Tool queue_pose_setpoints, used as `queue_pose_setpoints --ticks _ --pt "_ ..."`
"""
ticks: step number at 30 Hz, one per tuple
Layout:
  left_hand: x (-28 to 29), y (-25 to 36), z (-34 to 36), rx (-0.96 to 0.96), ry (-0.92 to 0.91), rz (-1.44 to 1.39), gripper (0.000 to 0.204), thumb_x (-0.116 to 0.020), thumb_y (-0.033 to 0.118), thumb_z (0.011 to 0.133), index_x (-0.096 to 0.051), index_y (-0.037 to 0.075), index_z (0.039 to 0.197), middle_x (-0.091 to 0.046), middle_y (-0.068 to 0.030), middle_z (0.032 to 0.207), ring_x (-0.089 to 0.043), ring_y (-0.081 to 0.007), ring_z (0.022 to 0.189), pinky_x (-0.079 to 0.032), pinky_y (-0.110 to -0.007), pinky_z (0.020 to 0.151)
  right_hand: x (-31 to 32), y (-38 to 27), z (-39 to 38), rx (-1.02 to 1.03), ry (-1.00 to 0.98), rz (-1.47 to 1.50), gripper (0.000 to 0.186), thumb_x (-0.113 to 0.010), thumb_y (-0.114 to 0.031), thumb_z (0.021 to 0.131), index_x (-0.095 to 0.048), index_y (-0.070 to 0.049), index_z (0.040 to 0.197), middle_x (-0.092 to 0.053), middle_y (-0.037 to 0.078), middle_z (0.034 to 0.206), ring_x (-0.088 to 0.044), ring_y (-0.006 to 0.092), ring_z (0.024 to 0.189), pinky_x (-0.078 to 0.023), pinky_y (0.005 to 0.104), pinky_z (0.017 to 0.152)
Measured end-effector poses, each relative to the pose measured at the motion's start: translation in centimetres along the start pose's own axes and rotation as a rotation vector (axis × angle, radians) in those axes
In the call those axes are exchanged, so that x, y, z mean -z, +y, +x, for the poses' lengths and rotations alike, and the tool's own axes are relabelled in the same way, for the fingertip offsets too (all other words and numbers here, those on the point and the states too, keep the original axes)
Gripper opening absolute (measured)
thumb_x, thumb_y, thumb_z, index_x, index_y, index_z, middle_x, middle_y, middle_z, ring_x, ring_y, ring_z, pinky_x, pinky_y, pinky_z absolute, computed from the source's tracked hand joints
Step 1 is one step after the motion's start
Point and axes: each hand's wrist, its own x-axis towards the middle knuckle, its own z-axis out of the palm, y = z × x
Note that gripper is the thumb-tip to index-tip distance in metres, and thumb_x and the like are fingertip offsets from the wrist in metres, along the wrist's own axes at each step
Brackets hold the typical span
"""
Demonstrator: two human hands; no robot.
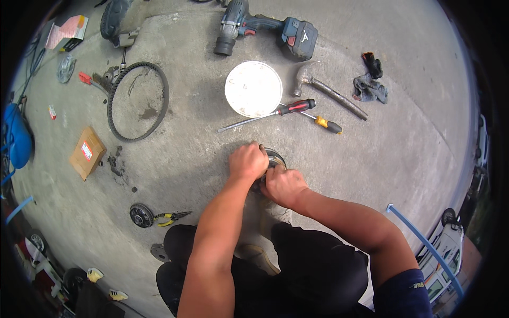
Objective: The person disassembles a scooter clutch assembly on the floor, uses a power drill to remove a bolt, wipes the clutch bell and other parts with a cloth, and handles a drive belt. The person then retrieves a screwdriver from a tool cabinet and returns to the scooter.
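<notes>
My left hand (246, 161) and my right hand (283, 186) are close together with curled fingers, gripping a round dark metal part (276, 158) on the ground just in front of my light shoe (273, 212). The hands cover much of the part, so what their fingertips hold exactly is hidden. Just beyond lie a red-black screwdriver (292, 106) and a yellow-black screwdriver (328, 125), beside a white round lid or bucket (253, 89).
A cordless impact tool (299, 38), hammer (339, 98) and gloves (371, 85) lie farther forward. To the left are a belt (164, 100), cardboard packet (86, 151), toothed round part (142, 216) and yellow-handled pliers (168, 217). Scooters (442, 257) and blue bars (419, 238) stand at the edges.
</notes>
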Motion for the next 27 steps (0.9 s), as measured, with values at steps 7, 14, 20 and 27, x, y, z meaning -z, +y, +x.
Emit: queue_pose_setpoints --ticks 7,14,20,27 --pt "0.3 0.1 -0.2 0.013 -0.007 -0.005 0.036 -0.051 0.032 0.102 -0.075 0.005 0.108 -0.076 -0.0238 0.108 -0.073 -0.0428 0.105 -0.057 -0.053 0.094 0.3 -0.4 0.0 -0.012 -0.014 -0.003 0.049 -0.064 -0.044 0.097 -0.066 0.005 0.095 -0.068 0.02 0.086 -0.073 0.0325 0.069 -0.06 0.0471 0.052" --pt "-0.3 -0.4 -0.2 -0.024 0.054 -0.043 0.035 -0.052 0.03 0.101 -0.075 0.004 0.106 -0.077 -0.0239 0.104 -0.074 -0.0434 0.1 -0.057 -0.055 0.091 0.9 1.6 -0.4 -0.033 -0.032 0.175 0.049 -0.067 -0.046 0.096 -0.063 0.003 0.102 -0.069 0.019 0.097 -0.075 0.0378 0.088 -0.062 0.0495 0.068" --pt "-0.6 -0.6 -0.1 -0.017 0.048 -0.081 0.036 -0.052 0.032 0.102 -0.075 0.004 0.105 -0.076 -0.0251 0.101 -0.072 -0.0458 0.098 -0.056 -0.056 0.09 0.4 2.7 -1.5 0.001 -0.015 0.186 0.048 -0.073 -0.045 0.092 -0.06 0.0 0.104 -0.068 0.019 0.101 -0.074 0.0373 0.086 -0.062 0.0487 0.073" --pt "-0.1 -0.5 -0.2 -0.017 0.036 -0.099 0.037 -0.052 0.034 0.103 -0.075 0.005 0.105 -0.076 -0.0241 0.102 -0.072 -0.0446 0.1 -0.056 -0.056 0.09 1.4 2.3 -1.1 -0.001 -0.036 0.197 0.046 -0.075 -0.04 0.088 -0.059 0.0 0.103 -0.067 0.02 0.1 -0.074 0.0388 0.084 -0.061 0.051 0.072"
